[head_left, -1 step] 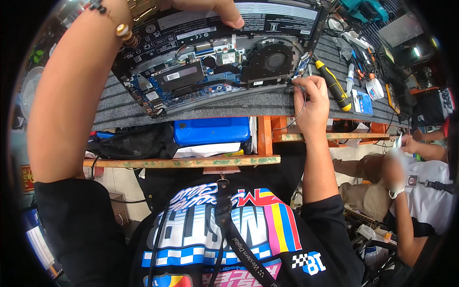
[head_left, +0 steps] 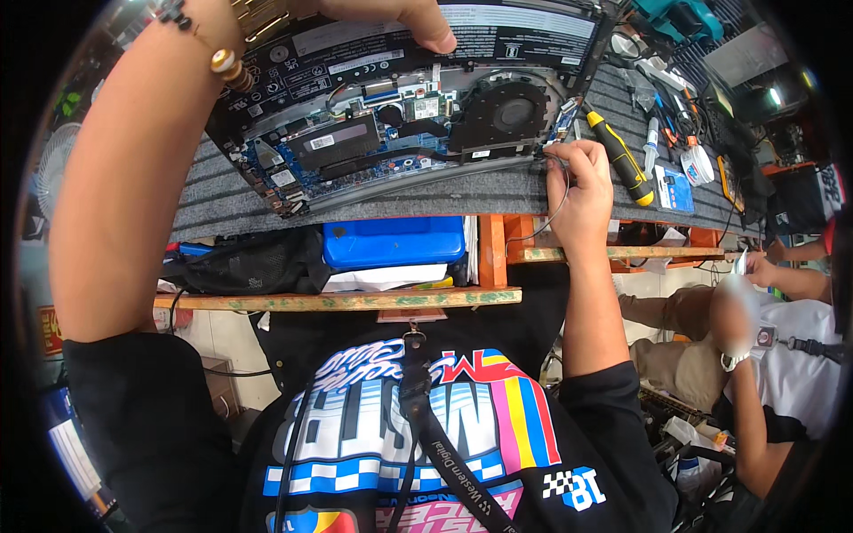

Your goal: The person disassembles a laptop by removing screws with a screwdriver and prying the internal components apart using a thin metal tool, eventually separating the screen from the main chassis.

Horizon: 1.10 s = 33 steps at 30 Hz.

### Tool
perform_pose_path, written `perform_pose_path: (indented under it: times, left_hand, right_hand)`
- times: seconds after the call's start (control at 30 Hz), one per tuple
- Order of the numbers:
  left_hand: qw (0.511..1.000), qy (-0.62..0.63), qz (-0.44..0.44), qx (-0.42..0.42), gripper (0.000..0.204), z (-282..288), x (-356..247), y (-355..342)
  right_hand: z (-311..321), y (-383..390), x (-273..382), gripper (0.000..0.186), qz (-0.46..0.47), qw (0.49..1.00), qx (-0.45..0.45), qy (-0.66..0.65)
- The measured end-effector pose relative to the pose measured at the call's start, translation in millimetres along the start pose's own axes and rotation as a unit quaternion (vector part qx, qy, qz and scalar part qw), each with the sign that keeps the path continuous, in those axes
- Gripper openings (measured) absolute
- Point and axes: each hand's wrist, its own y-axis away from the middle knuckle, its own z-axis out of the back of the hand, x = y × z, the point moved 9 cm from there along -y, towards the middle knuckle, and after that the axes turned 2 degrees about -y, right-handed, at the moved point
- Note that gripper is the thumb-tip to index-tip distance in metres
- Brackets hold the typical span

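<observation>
Hardly any shift; cable (head_left: 554, 216) in right fingers (head_left: 584, 157), beside laptop (head_left: 418, 129)

Your left hand (head_left: 404, 12) has its thumb on the laptop (head_left: 342, 147), its inside bare, black fan (head_left: 514, 114) at right. Your right hand (head_left: 584, 182) pinches a thin cable (head_left: 538, 234) by the laptop's near right corner. Beside that hand, a yellow-and-black screwdriver (head_left: 620, 160) lies on the grey worktop (head_left: 462, 197); a blue box (head_left: 394, 242) sits below.
</observation>
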Motion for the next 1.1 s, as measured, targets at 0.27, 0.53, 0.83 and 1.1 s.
perform_pose_path:
  times: [0.27,0.53,0.83,1.1]
  left_hand:
    - [0.997,0.002,-0.072,-0.012,0.044,7,-22,23]
    - [0.996,-0.016,-0.079,-0.038,0.043,9,-31,35]
    - [0.996,-0.004,-0.085,-0.030,0.041,6,-35,34]
    - [0.996,-0.051,-0.047,-0.060,0.041,8,-46,51]
  right_hand:
    - [0,-5,-1,0.025,0.013,1.000,-0.008,0.006]
    - [0,-4,-6,0.023,-0.003,1.000,-0.015,-0.017]
    - [4,-2,-14,0.022,-0.014,0.998,-0.034,-0.041]
    - [5,2,-34,0.011,-0.099,0.991,-0.069,-0.053]
